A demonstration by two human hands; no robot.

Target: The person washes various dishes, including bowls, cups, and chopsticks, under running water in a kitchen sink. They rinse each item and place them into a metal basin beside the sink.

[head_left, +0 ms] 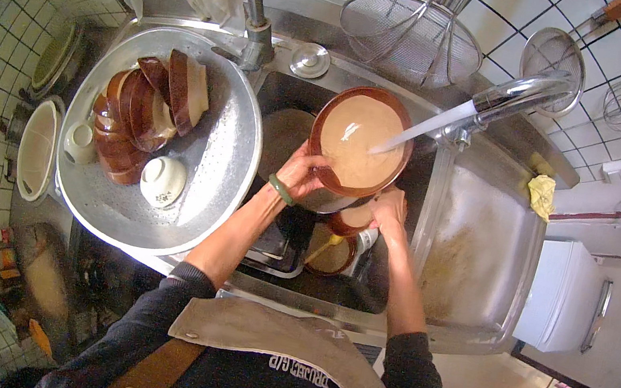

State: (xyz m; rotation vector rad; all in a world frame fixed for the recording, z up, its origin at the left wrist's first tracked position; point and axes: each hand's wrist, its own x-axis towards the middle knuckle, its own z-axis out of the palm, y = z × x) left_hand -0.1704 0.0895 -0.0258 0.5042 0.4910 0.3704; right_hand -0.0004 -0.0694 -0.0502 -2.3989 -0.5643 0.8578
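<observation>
My left hand (302,176) grips the left rim of a brown-glazed bowl (357,131) with a cream inside. A stream of water (428,121) from the right faucet (525,88) runs into it. Just below, my right hand (390,211) is closed at the edge of a second brown bowl (348,219), partly hidden by the first. Under that, another brown bowl (331,258) stands in the dark sink basin (358,299), with a yellow-headed brush or utensil (333,240) across it. Beside these lies a dark rectangular tray (273,237).
To the left, a wide metal basin (219,192) holds several stacked brown bowls (145,101) and two small white bowls (163,181). A second faucet (258,42) arches behind it. Mesh strainers (412,33) hang at the back wall. At right is a metal drainboard (483,221) with a yellow cloth (540,196).
</observation>
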